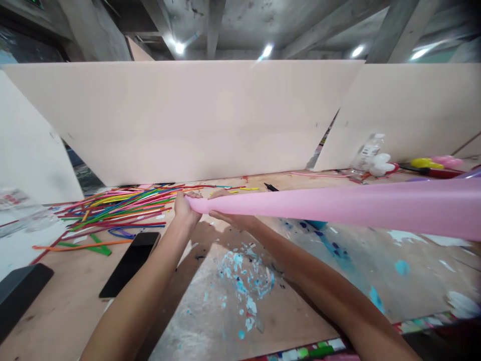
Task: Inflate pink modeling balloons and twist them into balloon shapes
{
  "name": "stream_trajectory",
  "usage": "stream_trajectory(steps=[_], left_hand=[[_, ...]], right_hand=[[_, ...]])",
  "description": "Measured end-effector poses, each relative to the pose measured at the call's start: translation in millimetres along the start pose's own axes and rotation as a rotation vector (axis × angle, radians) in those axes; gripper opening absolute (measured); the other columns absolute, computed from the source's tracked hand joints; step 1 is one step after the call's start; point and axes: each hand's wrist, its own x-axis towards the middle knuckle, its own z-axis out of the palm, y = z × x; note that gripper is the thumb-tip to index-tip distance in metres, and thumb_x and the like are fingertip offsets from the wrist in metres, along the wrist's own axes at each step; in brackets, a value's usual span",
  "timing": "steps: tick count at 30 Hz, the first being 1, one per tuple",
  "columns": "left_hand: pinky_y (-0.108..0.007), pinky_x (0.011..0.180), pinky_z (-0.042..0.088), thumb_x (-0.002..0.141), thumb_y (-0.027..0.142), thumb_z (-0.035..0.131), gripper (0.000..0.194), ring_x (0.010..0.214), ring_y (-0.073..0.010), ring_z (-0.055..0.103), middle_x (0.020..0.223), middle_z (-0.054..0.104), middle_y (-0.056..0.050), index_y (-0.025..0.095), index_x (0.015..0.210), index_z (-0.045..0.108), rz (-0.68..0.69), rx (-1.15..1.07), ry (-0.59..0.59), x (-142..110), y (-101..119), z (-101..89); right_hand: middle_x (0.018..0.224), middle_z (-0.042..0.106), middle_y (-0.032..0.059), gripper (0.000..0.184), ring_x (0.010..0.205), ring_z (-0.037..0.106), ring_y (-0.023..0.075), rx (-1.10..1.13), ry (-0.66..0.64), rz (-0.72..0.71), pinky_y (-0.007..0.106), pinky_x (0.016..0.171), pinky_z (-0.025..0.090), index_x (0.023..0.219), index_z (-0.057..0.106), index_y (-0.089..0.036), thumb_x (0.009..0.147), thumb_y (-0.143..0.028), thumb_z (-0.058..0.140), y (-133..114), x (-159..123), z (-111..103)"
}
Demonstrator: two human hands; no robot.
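A long inflated pink balloon [338, 203] stretches from the middle of the view out past the right edge, above a paint-stained wooden table [210, 311]. My left hand [185, 208] is closed around its narrow end. My right hand [229, 215] grips the balloon just beside it, fingers wrapped under and over the tube. Both arms reach forward from the bottom of the view.
A pile of uninflated coloured long balloons [120, 208] lies at the left. A black phone [130, 263] lies near my left arm, a dark object [18, 293] at the far left. A black marker [271, 187], plastic bottle [366, 155], balloon pump [428, 172] and white boards [188, 120] stand behind.
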Motion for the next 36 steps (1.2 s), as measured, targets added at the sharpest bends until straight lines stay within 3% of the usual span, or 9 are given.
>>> stream_trajectory(steps=[5, 10, 13, 16, 19, 21, 23, 27, 36], left_hand=[[-0.015, 0.046, 0.037, 0.083, 0.013, 0.036, 0.025, 0.037, -0.0037, 0.036, 0.046, 0.032, 0.008, 0.020, 0.060, 0.030, 0.087, -0.051, -0.100, -7.9, 17.8, 12.1], [-0.018, 0.043, 0.035, 0.076, 0.016, 0.040, 0.021, 0.035, -0.0045, 0.034, 0.047, 0.030, 0.009, 0.020, 0.059, 0.027, 0.348, -0.040, -0.307, -18.9, 61.5, 21.9], [-0.021, 0.042, 0.036, 0.073, 0.014, 0.041, 0.021, 0.036, -0.0062, 0.035, 0.047, 0.032, 0.008, 0.020, 0.058, 0.028, 0.504, 0.068, -0.366, -31.4, 72.7, 24.6], [-0.022, 0.041, 0.036, 0.073, 0.015, 0.046, 0.026, 0.037, -0.0073, 0.037, 0.047, 0.033, 0.007, 0.020, 0.057, 0.025, 0.502, 0.178, -0.512, -49.2, 67.5, 28.8], [-0.021, 0.040, 0.036, 0.073, 0.018, 0.053, 0.036, 0.037, -0.0069, 0.037, 0.048, 0.031, 0.007, 0.020, 0.058, 0.020, 0.402, 0.213, -0.709, -67.0, 55.4, 34.8], [-0.020, 0.040, 0.035, 0.072, 0.019, 0.057, 0.040, 0.036, -0.0064, 0.036, 0.047, 0.029, 0.007, 0.020, 0.058, 0.019, 0.339, 0.212, -0.788, -75.1, 48.6, 38.0], [-0.019, 0.038, 0.034, 0.071, 0.020, 0.060, 0.042, 0.036, -0.0059, 0.035, 0.047, 0.028, 0.008, 0.020, 0.058, 0.019, 0.290, 0.208, -0.816, -78.1, 44.2, 39.4], [-0.020, 0.039, 0.035, 0.071, 0.019, 0.058, 0.036, 0.037, -0.0065, 0.037, 0.047, 0.032, 0.007, 0.019, 0.056, 0.025, 0.346, 0.235, -0.792, -68.0, 37.5, 36.8], [-0.021, 0.039, 0.032, 0.077, 0.011, 0.043, 0.025, 0.037, -0.0073, 0.036, 0.050, 0.035, 0.006, 0.020, 0.057, 0.031, 0.555, 0.117, -0.275, -34.3, 4.1, 37.2]], right_hand=[[0.092, 0.067, 0.0066, 0.047, 0.072, 0.062, 0.0145, 0.375, -0.090, 0.361, 0.027, 0.064, 0.050, 0.099, 0.061, -0.017, 0.088, -0.059, 0.045, -8.6, 0.8, 5.2], [0.092, 0.068, 0.0049, 0.050, 0.065, 0.065, 0.0122, 0.387, -1.061, 0.278, 0.021, 0.055, 0.046, 0.115, 0.057, -0.017, 0.077, -0.046, 0.068, -69.7, -11.7, -4.0], [0.098, 0.068, 0.0050, 0.040, 0.089, 0.064, 0.0148, 0.282, -0.652, -0.027, 0.025, 0.077, 0.049, 0.112, 0.061, -0.018, 0.078, -0.038, 0.069, -114.8, -17.3, -23.1], [0.130, 0.055, 0.0112, 0.054, 0.120, 0.050, 0.0225, 0.079, -0.181, -0.045, 0.037, 0.099, 0.042, 0.124, 0.053, -0.019, 0.076, -0.038, 0.070, -124.8, 1.9, -42.1], [0.122, 0.059, 0.0126, 0.064, 0.111, 0.056, 0.0237, 0.152, -0.599, 0.187, 0.039, 0.095, 0.045, 0.120, 0.053, -0.016, 0.067, -0.044, 0.076, -98.3, 36.0, -45.6], [0.104, 0.066, 0.0108, 0.056, 0.095, 0.064, 0.0214, 0.476, -1.039, 0.399, 0.037, 0.086, 0.051, 0.112, 0.055, -0.013, 0.070, -0.047, 0.071, -76.5, 50.7, -37.5], [0.087, 0.067, 0.0047, 0.053, 0.078, 0.066, 0.0183, 0.781, -1.203, 0.518, 0.034, 0.074, 0.054, 0.101, 0.055, -0.014, 0.063, -0.044, 0.075, -62.0, 55.1, -26.5], [0.055, 0.052, -0.0050, 0.032, 0.047, 0.051, 0.0087, 0.668, -1.048, 0.582, 0.023, 0.048, 0.045, 0.070, 0.050, -0.016, 0.066, -0.041, 0.069, -62.1, 55.4, -20.7], [0.086, 0.071, 0.0146, 0.017, 0.078, 0.067, 0.0258, -0.860, -0.434, 0.214, 0.034, 0.064, 0.049, 0.087, 0.067, -0.013, 0.076, -0.022, 0.058, -81.4, 64.9, -26.0]])
